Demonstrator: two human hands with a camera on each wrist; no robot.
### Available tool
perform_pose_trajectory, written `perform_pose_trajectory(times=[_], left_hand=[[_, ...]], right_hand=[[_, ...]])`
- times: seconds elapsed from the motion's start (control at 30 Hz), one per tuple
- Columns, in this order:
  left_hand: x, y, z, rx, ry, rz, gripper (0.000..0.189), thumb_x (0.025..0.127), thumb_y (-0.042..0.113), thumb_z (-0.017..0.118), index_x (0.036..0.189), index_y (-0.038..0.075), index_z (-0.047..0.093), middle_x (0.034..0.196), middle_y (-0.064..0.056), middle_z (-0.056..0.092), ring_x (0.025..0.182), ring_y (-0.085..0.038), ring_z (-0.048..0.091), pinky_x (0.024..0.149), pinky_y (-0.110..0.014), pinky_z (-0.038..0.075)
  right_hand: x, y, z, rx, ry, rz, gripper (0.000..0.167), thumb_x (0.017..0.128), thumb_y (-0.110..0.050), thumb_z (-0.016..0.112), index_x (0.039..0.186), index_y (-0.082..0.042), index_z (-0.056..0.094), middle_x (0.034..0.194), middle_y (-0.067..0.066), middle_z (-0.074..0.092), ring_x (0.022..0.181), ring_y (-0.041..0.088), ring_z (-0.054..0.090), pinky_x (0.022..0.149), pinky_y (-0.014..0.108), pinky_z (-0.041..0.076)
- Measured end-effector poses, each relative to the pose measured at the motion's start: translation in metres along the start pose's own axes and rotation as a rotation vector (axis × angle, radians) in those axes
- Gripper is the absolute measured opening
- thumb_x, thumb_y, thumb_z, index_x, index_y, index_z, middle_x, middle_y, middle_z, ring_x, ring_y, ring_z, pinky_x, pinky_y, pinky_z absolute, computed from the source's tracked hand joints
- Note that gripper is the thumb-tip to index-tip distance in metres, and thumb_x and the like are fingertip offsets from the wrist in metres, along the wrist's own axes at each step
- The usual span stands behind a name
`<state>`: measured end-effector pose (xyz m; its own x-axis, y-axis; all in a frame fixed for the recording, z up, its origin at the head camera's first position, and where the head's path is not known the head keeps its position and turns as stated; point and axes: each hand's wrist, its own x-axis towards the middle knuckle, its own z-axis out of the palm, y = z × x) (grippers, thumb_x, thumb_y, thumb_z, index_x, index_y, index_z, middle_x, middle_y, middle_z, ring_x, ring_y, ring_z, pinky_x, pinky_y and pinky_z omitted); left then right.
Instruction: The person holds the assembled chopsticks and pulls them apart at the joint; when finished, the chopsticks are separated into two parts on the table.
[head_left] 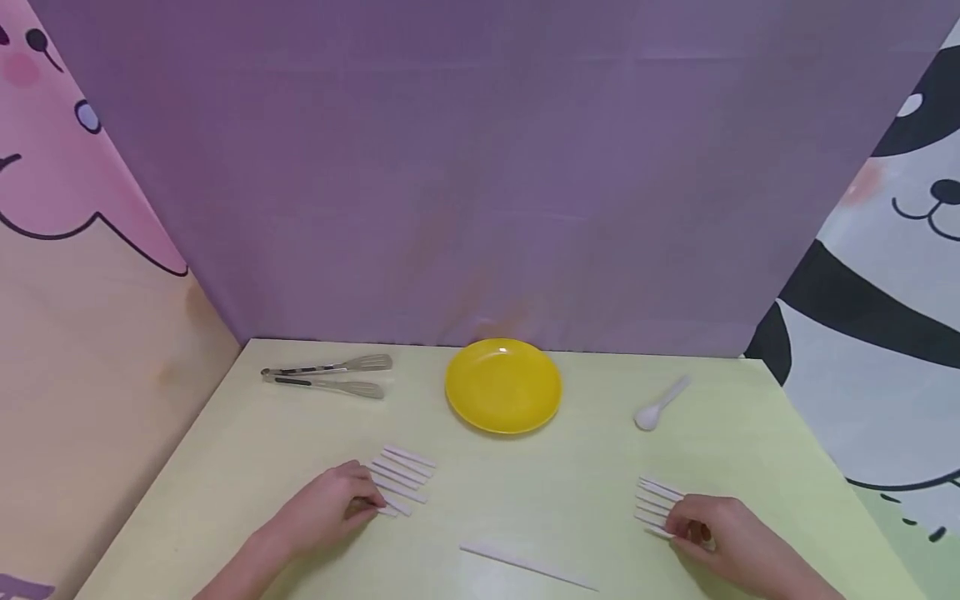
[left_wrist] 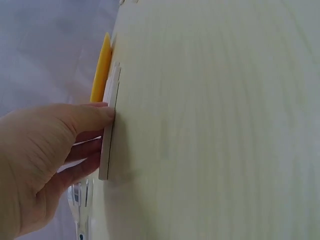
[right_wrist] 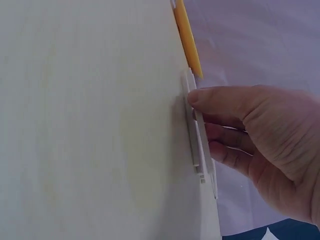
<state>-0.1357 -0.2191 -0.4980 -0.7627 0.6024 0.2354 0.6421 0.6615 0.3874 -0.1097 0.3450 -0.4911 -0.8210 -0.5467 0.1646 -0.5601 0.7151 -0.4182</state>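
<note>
At the left, a row of several white chopsticks (head_left: 399,477) lies on the table. My left hand (head_left: 333,504) is at the near end of that row, pinching a chopstick (left_wrist: 111,135) between thumb and fingers in the left wrist view. Over at the right, my right hand (head_left: 723,529) touches a smaller row of chopsticks (head_left: 654,500). The right wrist view has its thumb and fingers around a chopstick (right_wrist: 202,137), with others close beside it. A single chopstick (head_left: 528,567) lies apart between the two hands, near the bottom of the head view.
A yellow plate (head_left: 503,386) sits at the back middle of the pale table (head_left: 555,500). Metal tongs (head_left: 330,375) lie spread at the back left, a white spoon (head_left: 660,406) at the back right. A purple backdrop (head_left: 480,183) rises behind the table, with printed panels on both sides.
</note>
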Motion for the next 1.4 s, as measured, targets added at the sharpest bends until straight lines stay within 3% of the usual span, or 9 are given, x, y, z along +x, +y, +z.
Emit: perform_pose_trajectory(times=[0.23, 0.43, 0.53, 0.73, 0.87, 0.93, 1.03, 1.2, 1.4], left_hand=[[0.008, 0.013, 0.003, 0.100, 0.082, -0.008, 0.013, 0.085, 0.009, 0.088, 0.088, 0.018, 0.079, 0.088, 0.012, 0.068, 0.085, 0.000, 0.059, 0.074, -0.021, 0.055], [0.027, 0.035, 0.001, 0.088, 0.080, 0.064, 0.013, 0.085, 0.010, 0.088, 0.093, 0.018, 0.080, 0.090, 0.010, 0.069, 0.083, -0.002, 0.059, 0.073, -0.018, 0.053], [0.037, 0.049, 0.004, 0.046, 0.040, 0.101, 0.012, 0.087, 0.011, 0.086, 0.094, 0.018, 0.081, 0.091, 0.010, 0.070, 0.084, -0.002, 0.062, 0.076, -0.016, 0.053], [0.056, 0.078, 0.022, -0.052, -0.144, 0.086, 0.008, 0.091, 0.017, 0.084, 0.098, 0.020, 0.081, 0.090, 0.011, 0.069, 0.085, 0.002, 0.061, 0.078, -0.012, 0.050], [0.066, 0.094, 0.037, -0.048, -0.243, 0.066, 0.007, 0.093, 0.021, 0.082, 0.100, 0.024, 0.081, 0.089, 0.016, 0.067, 0.084, 0.007, 0.056, 0.078, -0.010, 0.047], [0.069, 0.099, 0.044, -0.036, -0.277, 0.086, 0.009, 0.093, 0.022, 0.081, 0.101, 0.024, 0.081, 0.090, 0.017, 0.066, 0.084, 0.008, 0.054, 0.077, -0.008, 0.046], [0.073, 0.103, 0.053, 0.016, -0.290, 0.143, 0.009, 0.092, 0.023, 0.083, 0.101, 0.023, 0.081, 0.087, 0.017, 0.065, 0.081, 0.008, 0.051, 0.074, -0.005, 0.043], [0.077, 0.108, 0.056, 0.096, -0.245, 0.162, 0.006, 0.090, 0.022, 0.084, 0.096, 0.025, 0.082, 0.083, 0.016, 0.064, 0.079, 0.006, 0.050, 0.073, -0.005, 0.040], [0.080, 0.111, 0.057, 0.136, -0.193, 0.152, 0.009, 0.089, 0.018, 0.080, 0.086, 0.023, 0.073, 0.076, 0.016, 0.053, 0.074, 0.005, 0.045, 0.067, -0.006, 0.036]], right_hand=[[-0.006, 0.004, 0.000, 0.016, -0.040, 0.060, 0.022, 0.087, -0.009, 0.085, 0.091, -0.025, 0.069, 0.084, -0.026, 0.056, 0.075, -0.011, 0.046, 0.061, 0.020, 0.045], [-0.004, 0.004, 0.003, 0.014, 0.028, -0.030, 0.030, 0.084, -0.007, 0.087, 0.090, -0.029, 0.068, 0.084, -0.027, 0.056, 0.076, -0.011, 0.048, 0.061, 0.017, 0.043], [0.004, -0.004, 0.001, 0.036, 0.009, -0.012, 0.026, 0.088, -0.012, 0.085, 0.091, -0.031, 0.068, 0.084, -0.027, 0.056, 0.076, -0.011, 0.048, 0.062, 0.017, 0.044], [0.030, -0.040, 0.006, 0.254, -0.208, 0.102, 0.003, 0.102, -0.027, 0.073, 0.100, -0.028, 0.071, 0.086, -0.020, 0.063, 0.078, -0.006, 0.053, 0.066, 0.020, 0.048], [0.051, -0.069, 0.019, 0.307, -0.328, 0.167, 0.006, 0.102, -0.034, 0.072, 0.104, -0.029, 0.072, 0.087, -0.018, 0.063, 0.078, -0.002, 0.054, 0.069, 0.021, 0.048], [0.061, -0.083, 0.026, 0.321, -0.375, 0.191, 0.005, 0.101, -0.033, 0.073, 0.103, -0.028, 0.072, 0.086, -0.016, 0.062, 0.077, 0.000, 0.055, 0.069, 0.022, 0.048], [0.073, -0.102, 0.038, 0.298, -0.426, 0.207, 0.009, 0.097, -0.033, 0.078, 0.096, -0.027, 0.070, 0.081, -0.013, 0.057, 0.073, 0.002, 0.054, 0.067, 0.023, 0.044], [0.085, -0.118, 0.056, 0.146, -0.429, 0.127, 0.021, 0.093, -0.035, 0.080, 0.086, -0.027, 0.061, 0.072, -0.014, 0.044, 0.066, 0.000, 0.046, 0.065, 0.022, 0.039], [0.093, -0.119, 0.058, 0.060, -0.395, 0.104, 0.023, 0.091, -0.014, 0.078, 0.083, -0.025, 0.059, 0.071, -0.013, 0.043, 0.063, 0.002, 0.044, 0.063, 0.022, 0.040]])
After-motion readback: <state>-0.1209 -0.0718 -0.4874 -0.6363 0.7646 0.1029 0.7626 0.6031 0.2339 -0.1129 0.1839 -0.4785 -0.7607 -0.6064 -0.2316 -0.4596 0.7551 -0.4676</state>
